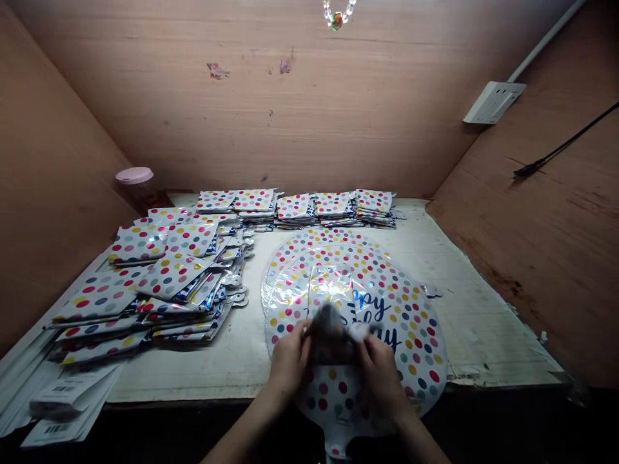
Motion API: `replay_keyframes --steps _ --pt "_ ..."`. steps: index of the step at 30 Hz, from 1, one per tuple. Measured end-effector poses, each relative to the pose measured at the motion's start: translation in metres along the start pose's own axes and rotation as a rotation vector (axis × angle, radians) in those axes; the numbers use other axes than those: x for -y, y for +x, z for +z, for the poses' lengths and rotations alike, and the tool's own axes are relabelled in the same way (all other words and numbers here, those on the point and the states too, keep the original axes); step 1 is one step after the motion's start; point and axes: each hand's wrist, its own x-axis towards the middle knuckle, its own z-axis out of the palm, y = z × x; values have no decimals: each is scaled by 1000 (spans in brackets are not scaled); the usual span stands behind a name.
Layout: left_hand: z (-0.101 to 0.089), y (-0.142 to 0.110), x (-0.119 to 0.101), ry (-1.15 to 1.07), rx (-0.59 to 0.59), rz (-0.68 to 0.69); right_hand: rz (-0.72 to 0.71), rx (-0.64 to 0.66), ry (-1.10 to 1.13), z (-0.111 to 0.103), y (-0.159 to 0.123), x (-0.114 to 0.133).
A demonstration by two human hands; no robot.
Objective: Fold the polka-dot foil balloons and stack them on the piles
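A stack of round flat foil balloons, white with coloured polka dots and blue lettering, lies at the near middle of the table. My left hand and my right hand are side by side over its near part. Both are closed on a folded, shiny piece of the top balloon, which is blurred by motion. The balloon's neck hangs over the table's front edge between my forearms.
Piles of folded polka-dot balloons cover the left of the table, and smaller stacks line the back. White barcode-labelled sheets lie front left. A pink-lidded jar stands back left. Wooden walls enclose the table; a socket is on the right one.
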Motion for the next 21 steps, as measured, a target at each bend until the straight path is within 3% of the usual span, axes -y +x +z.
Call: replay_keyframes --steps 3,6,10,13,16,18,21 --pt "12 21 -13 249 -81 -125 169 -27 -151 14 10 15" --pt "19 37 -24 462 -96 -170 240 -58 -323 23 15 21" --pt "12 44 -34 453 -80 -181 259 -92 -446 28 17 19" --pt "10 42 -33 429 -72 -86 262 -128 -439 31 18 16" --pt "17 39 -26 555 -133 67 137 -238 -489 36 20 11" --pt "22 39 -18 626 -132 256 -31 -286 -563 34 20 5" --pt "21 38 -3 650 4 471 -325 -111 -631 21 19 -5"
